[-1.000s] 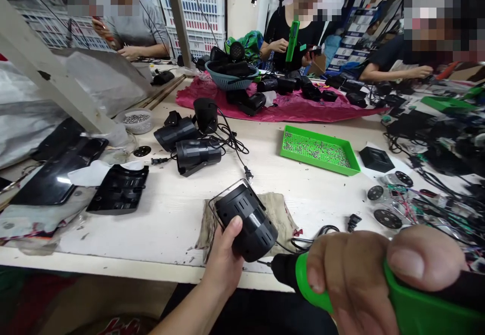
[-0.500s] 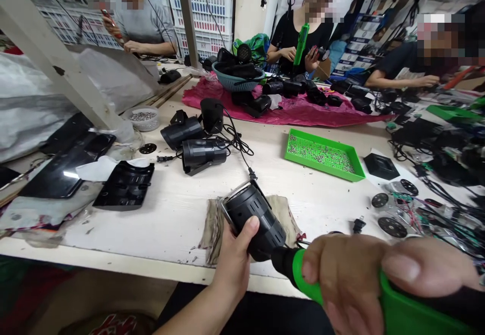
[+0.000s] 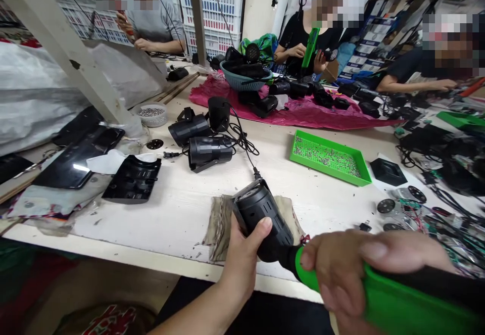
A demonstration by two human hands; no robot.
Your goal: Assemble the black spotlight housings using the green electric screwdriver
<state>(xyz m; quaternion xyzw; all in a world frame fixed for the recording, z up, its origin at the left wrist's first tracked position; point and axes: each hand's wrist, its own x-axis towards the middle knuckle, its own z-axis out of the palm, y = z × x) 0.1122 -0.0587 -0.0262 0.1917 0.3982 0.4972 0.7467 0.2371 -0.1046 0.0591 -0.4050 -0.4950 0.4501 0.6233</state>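
Note:
My left hand [image 3: 246, 246] is wrapped round a black cylindrical lamp housing [image 3: 265, 211], thumb on top. The housing lies tilted over a folded beige cloth [image 3: 220, 224], with a bracket and a cord at its far end. Closed round a green electric screwdriver [image 3: 308, 274] is my right hand [image 3: 348, 264]. The screwdriver's black nose meets the near end of the housing; its tip is hidden there. Two similar black housings [image 3: 210, 152] with cords lie beyond, and a black half shell [image 3: 134, 181] rests to the left.
A green tray [image 3: 329, 171] of small screws stands right of centre, a round tub [image 3: 151, 115] of screws at left. Wires and lamp parts [image 3: 413, 208] crowd the right. Behind, a blue basket [image 3: 246, 80] sits on pink plastic [image 3: 212, 90]. Several co-workers sit across the table.
The whole view has shifted slightly, so the table things appear further right. Both hands keep their holds, and the screwdriver stays against the housing's end.

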